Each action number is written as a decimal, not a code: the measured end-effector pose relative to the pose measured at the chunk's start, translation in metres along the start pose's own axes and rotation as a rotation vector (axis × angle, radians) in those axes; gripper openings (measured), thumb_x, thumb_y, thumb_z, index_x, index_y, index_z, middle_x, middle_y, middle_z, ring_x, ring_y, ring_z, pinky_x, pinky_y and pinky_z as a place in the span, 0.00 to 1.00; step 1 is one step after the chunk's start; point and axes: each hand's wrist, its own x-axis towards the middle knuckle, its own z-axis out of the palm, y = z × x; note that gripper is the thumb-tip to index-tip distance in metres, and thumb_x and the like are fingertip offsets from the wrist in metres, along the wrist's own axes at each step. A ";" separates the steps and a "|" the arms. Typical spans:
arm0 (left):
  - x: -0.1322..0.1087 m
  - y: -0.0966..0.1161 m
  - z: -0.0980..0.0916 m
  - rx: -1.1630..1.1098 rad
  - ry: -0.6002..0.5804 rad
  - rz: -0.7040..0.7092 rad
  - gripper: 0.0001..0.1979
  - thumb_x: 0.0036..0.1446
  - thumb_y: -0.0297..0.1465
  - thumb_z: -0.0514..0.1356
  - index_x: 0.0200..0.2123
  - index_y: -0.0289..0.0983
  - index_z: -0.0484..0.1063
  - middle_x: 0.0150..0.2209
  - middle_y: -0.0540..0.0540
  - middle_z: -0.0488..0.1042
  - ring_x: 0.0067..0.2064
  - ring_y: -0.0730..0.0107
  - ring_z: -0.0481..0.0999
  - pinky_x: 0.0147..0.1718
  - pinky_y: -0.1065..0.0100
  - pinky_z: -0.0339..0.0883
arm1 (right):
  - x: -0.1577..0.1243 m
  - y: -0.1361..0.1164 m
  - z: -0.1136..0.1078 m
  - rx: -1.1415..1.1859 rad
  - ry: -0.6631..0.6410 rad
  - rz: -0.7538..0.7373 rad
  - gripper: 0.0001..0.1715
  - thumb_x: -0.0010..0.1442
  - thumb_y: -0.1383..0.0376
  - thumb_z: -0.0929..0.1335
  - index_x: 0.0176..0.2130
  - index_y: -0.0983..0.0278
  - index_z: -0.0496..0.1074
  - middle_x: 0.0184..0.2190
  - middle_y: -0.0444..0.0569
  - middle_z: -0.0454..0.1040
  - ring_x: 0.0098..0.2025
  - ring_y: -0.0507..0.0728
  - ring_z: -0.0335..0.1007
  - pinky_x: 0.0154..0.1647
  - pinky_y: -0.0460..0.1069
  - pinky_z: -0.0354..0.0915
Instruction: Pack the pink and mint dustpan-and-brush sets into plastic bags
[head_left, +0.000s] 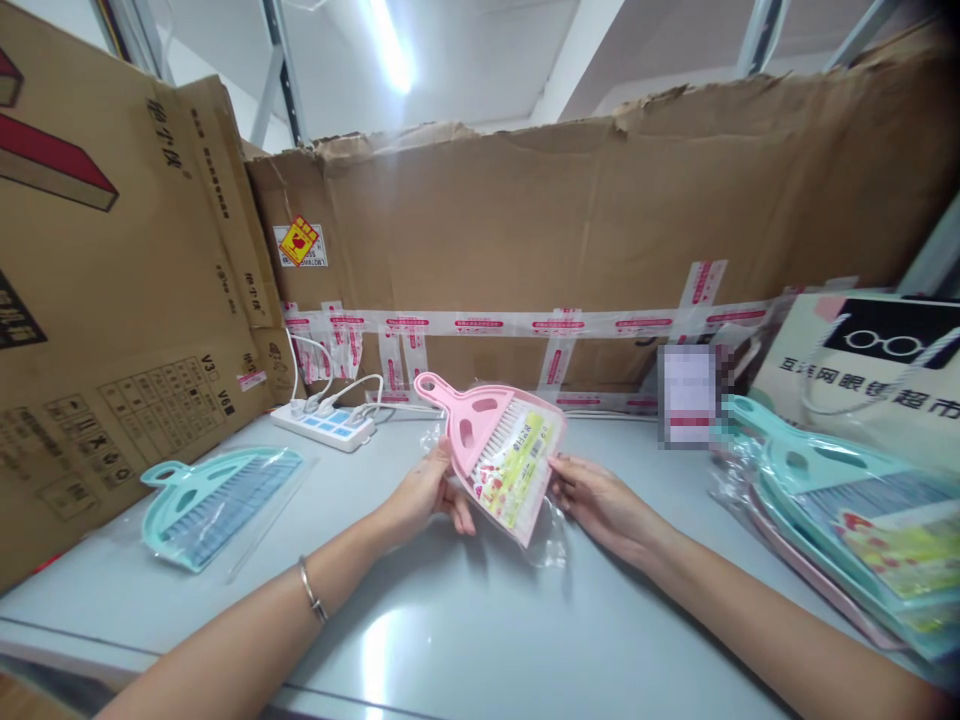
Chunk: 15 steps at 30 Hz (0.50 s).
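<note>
A pink mini dustpan-and-brush set with a yellow-green label is held up over the grey table, handle pointing up-left. My left hand grips its left edge with fingers curled underneath. My right hand pinches its right edge, where a clear plastic bag hangs below the set. A bracelet sits on my left wrist.
A teal dustpan set in a clear bag lies at the left. A stack of bagged teal and pink sets sits at the right, beside a paper bag. A white power strip lies by the cardboard wall.
</note>
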 end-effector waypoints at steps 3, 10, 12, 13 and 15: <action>0.007 0.002 -0.004 -0.060 0.148 0.052 0.31 0.54 0.55 0.44 0.40 0.32 0.66 0.15 0.47 0.71 0.12 0.74 0.67 0.13 0.76 0.58 | -0.002 -0.003 0.003 0.079 0.047 0.059 0.12 0.44 0.67 0.72 0.26 0.63 0.65 0.23 0.43 0.73 0.24 0.49 0.68 0.24 0.43 0.63; 0.010 0.046 -0.074 -0.224 0.871 0.433 0.16 0.64 0.36 0.43 0.46 0.34 0.64 0.40 0.42 0.75 0.19 0.81 0.71 0.20 0.77 0.66 | 0.003 -0.019 -0.017 -0.280 0.237 -0.410 0.14 0.46 0.61 0.70 0.29 0.59 0.59 0.25 0.44 0.75 0.27 0.55 0.72 0.26 0.49 0.67; 0.003 0.058 -0.106 -0.320 1.118 0.548 0.16 0.64 0.35 0.43 0.46 0.34 0.63 0.41 0.42 0.73 0.21 0.80 0.72 0.23 0.75 0.69 | 0.003 -0.028 -0.029 -0.519 0.367 -0.648 0.11 0.49 0.61 0.68 0.31 0.59 0.61 0.29 0.47 0.75 0.31 0.58 0.73 0.29 0.50 0.67; -0.001 0.062 -0.122 -0.348 1.201 0.563 0.16 0.64 0.35 0.41 0.49 0.34 0.60 0.43 0.42 0.72 0.23 0.81 0.72 0.25 0.76 0.69 | 0.004 -0.032 -0.035 -0.646 0.452 -0.742 0.09 0.50 0.61 0.67 0.31 0.59 0.61 0.30 0.48 0.75 0.34 0.59 0.73 0.32 0.51 0.67; -0.009 0.067 -0.149 -0.400 1.309 0.530 0.16 0.64 0.30 0.38 0.52 0.34 0.54 0.47 0.41 0.68 0.24 0.83 0.70 0.25 0.78 0.69 | 0.005 -0.040 -0.048 -0.843 0.601 -0.866 0.05 0.52 0.62 0.65 0.31 0.59 0.63 0.31 0.51 0.75 0.37 0.62 0.73 0.35 0.52 0.66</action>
